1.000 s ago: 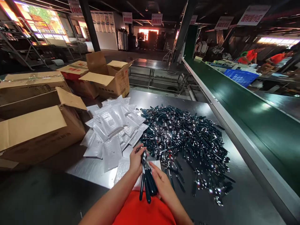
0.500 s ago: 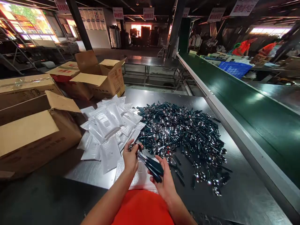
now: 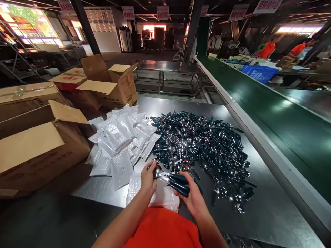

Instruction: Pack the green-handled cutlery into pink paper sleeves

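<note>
Several spoons [image 3: 176,181] with dark green handles are held in a bundle above the table's near edge. My left hand [image 3: 149,178] is closed round their shiny bowls. Around the handle ends, my right hand [image 3: 191,193] has its fingers curled. Beneath the hands lies a stack of white padded envelopes [image 3: 165,197], partly hidden by my forearm and the spoons. A large heap of similar spoons [image 3: 199,137] spreads just beyond and to the right. Left of it is a pile of white padded packets [image 3: 117,134].
Open cardboard boxes [image 3: 33,148] stand at the left, with another open box [image 3: 111,82] farther back. The metal table [image 3: 274,206] borders a green conveyor belt [image 3: 261,100] on the right. Two people in red work beyond it, near a blue basket [image 3: 260,73].
Both hands and the spoon bundle have shifted slightly right. The right-hand fingers have closed round the handles, and the bundle lies flatter.
</note>
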Motion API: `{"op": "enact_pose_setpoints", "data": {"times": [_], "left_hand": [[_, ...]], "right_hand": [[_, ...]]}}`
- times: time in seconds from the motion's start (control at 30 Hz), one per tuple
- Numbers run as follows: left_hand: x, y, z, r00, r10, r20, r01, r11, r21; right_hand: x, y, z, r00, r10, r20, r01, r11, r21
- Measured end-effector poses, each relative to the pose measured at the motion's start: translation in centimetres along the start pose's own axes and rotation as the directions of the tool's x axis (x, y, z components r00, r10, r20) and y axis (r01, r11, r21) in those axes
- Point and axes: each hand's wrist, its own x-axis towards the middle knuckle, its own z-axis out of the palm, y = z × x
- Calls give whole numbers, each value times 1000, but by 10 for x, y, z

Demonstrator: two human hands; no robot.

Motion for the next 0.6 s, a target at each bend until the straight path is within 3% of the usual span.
{"op": "enact_pose_setpoints", "data": {"times": [0.17,0.3,0.47,0.6], "left_hand": [[-10,-8,-11,994,-106,13,103,988,118],[-16,-9,-22,946,-321,48,298,916,268],[-19,1,-37,842,-500,202,370,807,460],[-15,-2,-48,662,-693,285,390,644,658]], "right_hand": [[15,1,-6,968,-238,-76,204,929,-308],[19,-16,-14,947,-320,-36,275,863,-424],[16,-37,-19,952,-290,94,282,723,-631],[11,-31,-13,953,-271,135,289,680,-674]]}}
